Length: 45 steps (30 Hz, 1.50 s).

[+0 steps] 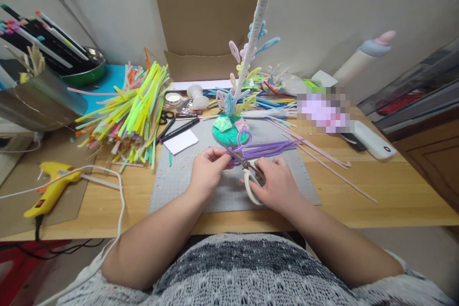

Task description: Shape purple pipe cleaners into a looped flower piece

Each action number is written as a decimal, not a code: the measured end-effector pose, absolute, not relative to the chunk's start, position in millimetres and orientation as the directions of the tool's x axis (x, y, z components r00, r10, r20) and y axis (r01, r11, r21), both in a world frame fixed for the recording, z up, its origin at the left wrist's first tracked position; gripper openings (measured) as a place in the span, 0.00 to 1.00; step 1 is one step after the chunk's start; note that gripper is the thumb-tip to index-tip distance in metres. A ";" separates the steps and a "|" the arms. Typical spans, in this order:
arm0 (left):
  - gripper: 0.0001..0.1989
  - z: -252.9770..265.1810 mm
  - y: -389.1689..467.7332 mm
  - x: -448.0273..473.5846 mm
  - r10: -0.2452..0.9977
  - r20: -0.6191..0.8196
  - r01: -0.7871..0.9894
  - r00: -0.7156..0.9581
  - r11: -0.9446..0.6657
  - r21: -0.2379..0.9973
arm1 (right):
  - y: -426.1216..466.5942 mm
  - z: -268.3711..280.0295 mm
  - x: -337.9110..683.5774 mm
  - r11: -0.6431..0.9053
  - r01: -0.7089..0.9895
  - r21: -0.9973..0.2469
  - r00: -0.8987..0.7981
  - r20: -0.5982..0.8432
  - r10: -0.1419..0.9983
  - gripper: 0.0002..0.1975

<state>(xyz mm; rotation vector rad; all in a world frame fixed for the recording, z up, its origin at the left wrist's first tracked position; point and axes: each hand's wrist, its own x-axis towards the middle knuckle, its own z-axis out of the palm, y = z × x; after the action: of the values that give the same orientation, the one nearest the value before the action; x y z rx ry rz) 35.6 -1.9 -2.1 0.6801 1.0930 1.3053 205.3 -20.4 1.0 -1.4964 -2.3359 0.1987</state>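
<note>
Mat (172, 196): grey, flat on the wooden desk (405, 201), with the person seated before its near edge.
Left hand (208, 167): over the middle of the mat, its grip pinched closed, thumb to fingers, on a purple stem (232, 157).
Right hand (274, 179): also over the mat, to the right of the other, its grip closed through the handles of the scissors (250, 189).
Blades: parted above the mat's middle, tips pointing to its far left; from here I can't tell if they touch the stem in the fingers.
Purple bunch (272, 148): laid across the far right part of the mat, its end about at the edge.
Ring (250, 138): purple, showing between the blades and the green base (225, 138).
Green base: at the mat's far edge, a white stalk (255, 28) rising from it on a lean to the right, pastel loops around its lower part.
Card (180, 142): white, over the mat's far left corner, black pens just beside it.
Heap (132, 119): bright stems, mostly yellow and green, left of the mat.
Glue gun (53, 186): yellow, well left of the mat.
Pink stems (333, 172): thin, running out to the right of the mat.
Spool (197, 97): white, beyond the mat.
Cardboard (208, 14): brown, upright behind the mat.
</note>
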 end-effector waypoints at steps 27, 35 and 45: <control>0.13 8.5 -15.4 34.8 0.921 -0.386 -0.478 -0.054 0.315 0.820 | -28.5 5.9 201.8 0.413 0.841 -0.351 -0.409 0.088 0.908 0.15; 0.12 -12.3 -46.6 23.0 0.854 -0.516 -0.504 -0.068 0.418 0.756 | -47.2 -0.1 195.8 0.494 0.824 -0.278 -0.519 -0.019 0.855 0.13; 0.14 -14.2 -47.5 19.2 0.883 -0.453 -0.427 -0.122 0.366 0.827 | -48.0 1.6 206.3 0.466 0.811 -0.354 -0.497 0.002 0.868 0.14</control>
<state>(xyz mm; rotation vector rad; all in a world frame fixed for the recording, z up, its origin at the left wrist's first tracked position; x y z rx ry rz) 19.2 -47.5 -14.2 0.4858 1.2318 1.1960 206.3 -48.0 1.6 -1.4651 -2.5293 0.4614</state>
